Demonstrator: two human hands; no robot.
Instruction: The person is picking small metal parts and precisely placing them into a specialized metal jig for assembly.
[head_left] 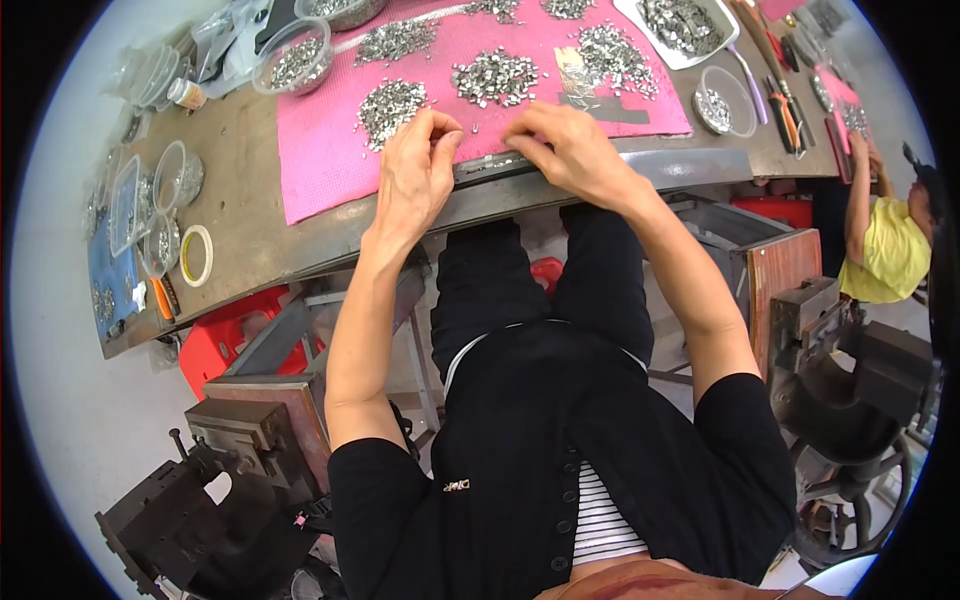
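My left hand [415, 170] is at the near edge of a pink mat [320, 160], its thumb and fingertips drawn together. Opposite it, my right hand [575, 152] also has thumb and fingers bent into a pinch. Whatever either hand holds is too small to make out. Between them, along the table's front edge, lies a dark narrow bar [490, 168] with small shiny metal pieces on it. Just beyond my left hand is a pile of small silvery metal parts [392, 110]. A second metal pile [495, 77] lies ahead of both hands, and a third [618, 60] beyond the right one.
Clear plastic tubs [295, 62] of metal parts stand at the back left. Tape [197, 255] lies on the left table end. At right are a white tray [680, 30], a round tub [715, 108] and pliers [785, 120]. A co-worker in yellow [885, 250] sits far right.
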